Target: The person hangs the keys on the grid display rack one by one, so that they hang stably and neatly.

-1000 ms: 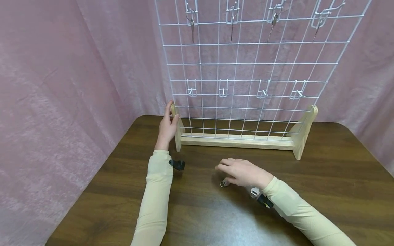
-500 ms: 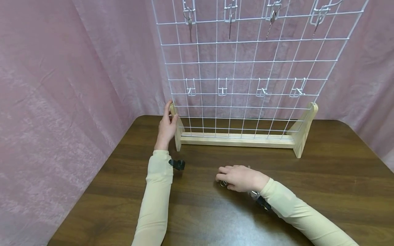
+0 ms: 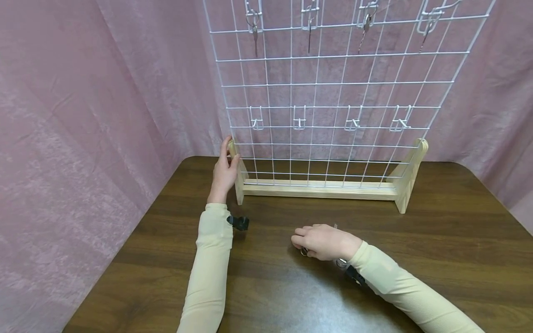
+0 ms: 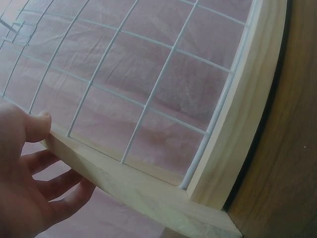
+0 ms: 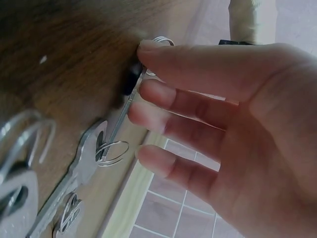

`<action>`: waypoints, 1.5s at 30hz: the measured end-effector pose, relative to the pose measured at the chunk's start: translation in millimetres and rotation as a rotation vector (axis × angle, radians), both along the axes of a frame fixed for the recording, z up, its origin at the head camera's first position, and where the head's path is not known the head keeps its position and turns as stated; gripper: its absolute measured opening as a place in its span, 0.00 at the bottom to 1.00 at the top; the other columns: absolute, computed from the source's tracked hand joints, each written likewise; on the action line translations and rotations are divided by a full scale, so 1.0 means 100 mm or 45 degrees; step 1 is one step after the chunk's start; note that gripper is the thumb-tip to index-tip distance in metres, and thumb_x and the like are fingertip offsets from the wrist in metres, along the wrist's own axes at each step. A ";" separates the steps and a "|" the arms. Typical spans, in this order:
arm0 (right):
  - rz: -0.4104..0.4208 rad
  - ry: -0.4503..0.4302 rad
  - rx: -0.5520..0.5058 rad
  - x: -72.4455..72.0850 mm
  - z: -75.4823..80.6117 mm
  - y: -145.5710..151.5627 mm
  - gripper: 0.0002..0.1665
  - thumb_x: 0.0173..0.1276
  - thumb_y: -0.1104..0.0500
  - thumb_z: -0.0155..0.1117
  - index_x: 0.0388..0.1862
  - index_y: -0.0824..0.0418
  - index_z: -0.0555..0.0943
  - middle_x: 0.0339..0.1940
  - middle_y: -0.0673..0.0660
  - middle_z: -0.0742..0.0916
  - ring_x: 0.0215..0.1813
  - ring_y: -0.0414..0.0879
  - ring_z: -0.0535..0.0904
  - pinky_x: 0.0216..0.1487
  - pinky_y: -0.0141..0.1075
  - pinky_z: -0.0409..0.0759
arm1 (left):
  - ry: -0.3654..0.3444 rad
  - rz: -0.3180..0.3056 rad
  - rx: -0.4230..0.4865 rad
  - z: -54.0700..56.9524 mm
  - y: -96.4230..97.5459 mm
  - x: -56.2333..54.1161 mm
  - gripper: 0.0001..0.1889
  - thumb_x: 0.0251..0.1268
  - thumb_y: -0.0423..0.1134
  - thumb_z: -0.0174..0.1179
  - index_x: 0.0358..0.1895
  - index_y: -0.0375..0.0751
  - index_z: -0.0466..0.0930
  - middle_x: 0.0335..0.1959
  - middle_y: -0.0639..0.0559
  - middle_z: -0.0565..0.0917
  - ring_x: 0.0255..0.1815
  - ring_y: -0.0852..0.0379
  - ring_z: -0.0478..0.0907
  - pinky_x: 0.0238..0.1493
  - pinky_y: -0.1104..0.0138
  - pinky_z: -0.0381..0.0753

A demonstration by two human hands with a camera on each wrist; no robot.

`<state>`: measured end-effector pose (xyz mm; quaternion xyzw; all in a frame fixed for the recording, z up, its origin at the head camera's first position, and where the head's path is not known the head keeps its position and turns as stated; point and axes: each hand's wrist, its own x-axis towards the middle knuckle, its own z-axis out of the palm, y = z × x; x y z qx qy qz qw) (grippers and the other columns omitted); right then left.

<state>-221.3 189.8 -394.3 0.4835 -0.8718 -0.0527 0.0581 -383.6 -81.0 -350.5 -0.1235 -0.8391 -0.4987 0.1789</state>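
Note:
In the head view my left hand grips the left wooden side support of a white wire grid rack. The left wrist view shows its thumb on one face of the wood and its fingers round the other. My right hand is low over the table, thumb and fingertips pinching a key whose ring shows beside the thumb. In the right wrist view that key's thin edge runs from between the fingertips, partly hidden. Close by lie several other keys, among them a silver key with a split ring.
The wire grid rises from a wooden base bar. Keys on rings, such as the left one, hang from its top hooks. Several lower hooks, including the leftmost, carry nothing. A pink curtain surrounds the brown table.
My right hand has lowered onto the keys and its fingers have closed in; the ring by the thumb has tilted and shifted slightly. My left hand stays on the side support.

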 end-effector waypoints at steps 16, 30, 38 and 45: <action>0.066 0.158 -0.035 -0.01 0.06 0.02 0.11 0.57 0.59 0.70 0.24 0.50 0.74 0.28 0.44 0.77 0.36 0.40 0.79 0.30 0.30 0.69 | -0.019 0.010 -0.006 0.01 0.00 0.01 0.30 0.77 0.43 0.47 0.74 0.73 0.48 0.66 0.38 0.71 0.55 0.40 0.78 0.48 0.46 0.81; -0.056 0.136 -0.301 -0.09 0.47 0.34 0.12 0.61 0.62 0.66 0.25 0.50 0.72 0.22 0.39 0.77 0.27 0.33 0.71 0.32 0.33 0.71 | -0.006 0.002 -0.002 -0.01 0.00 -0.01 0.30 0.77 0.43 0.47 0.75 0.69 0.48 0.66 0.37 0.71 0.55 0.39 0.78 0.48 0.45 0.81; -0.154 0.166 -0.458 -0.11 0.71 0.61 0.11 0.60 0.66 0.66 0.28 0.50 0.77 0.26 0.41 0.82 0.29 0.33 0.75 0.30 0.34 0.75 | -0.025 0.010 0.000 0.01 0.01 -0.01 0.30 0.77 0.44 0.47 0.74 0.73 0.48 0.67 0.38 0.70 0.56 0.39 0.77 0.49 0.45 0.81; -0.242 0.304 -0.561 -0.09 0.88 0.84 0.10 0.59 0.65 0.68 0.30 0.51 0.79 0.28 0.42 0.84 0.27 0.33 0.76 0.26 0.35 0.74 | -0.047 0.001 0.017 0.01 0.01 0.00 0.30 0.77 0.44 0.46 0.73 0.75 0.48 0.68 0.38 0.69 0.58 0.38 0.76 0.49 0.45 0.81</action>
